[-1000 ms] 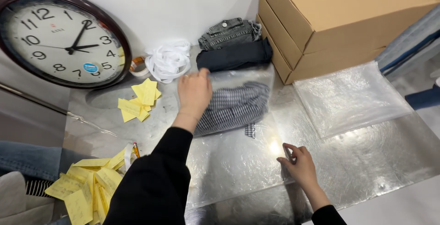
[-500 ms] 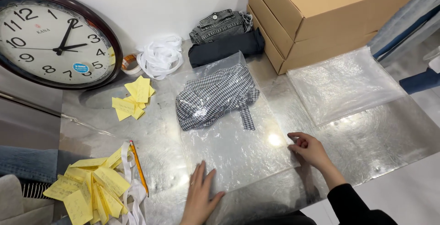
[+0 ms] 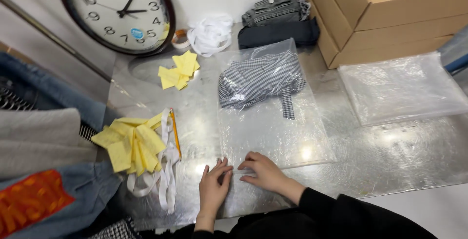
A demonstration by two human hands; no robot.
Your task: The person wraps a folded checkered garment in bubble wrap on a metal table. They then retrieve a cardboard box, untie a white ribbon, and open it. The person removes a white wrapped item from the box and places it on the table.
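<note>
View: one head-worn camera, no second view to share the scene.
Position: above the near edge of the metal table (image 3: 380,171).
Direction: looking steeply down and away, toward the far wall.
Nearness: close; both hands sit at the frame's near edge.
Reach: wall clock (image 3: 117,10) far left, cardboard boxes (image 3: 390,15) far right.

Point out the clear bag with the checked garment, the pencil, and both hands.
clear bag (image 3: 273,132), head view, bare plastic below the garment
pencil (image 3: 175,133), head view, mid shaft
left hand (image 3: 213,185), head view, back of hand
right hand (image 3: 263,172), head view, back of hand
</note>
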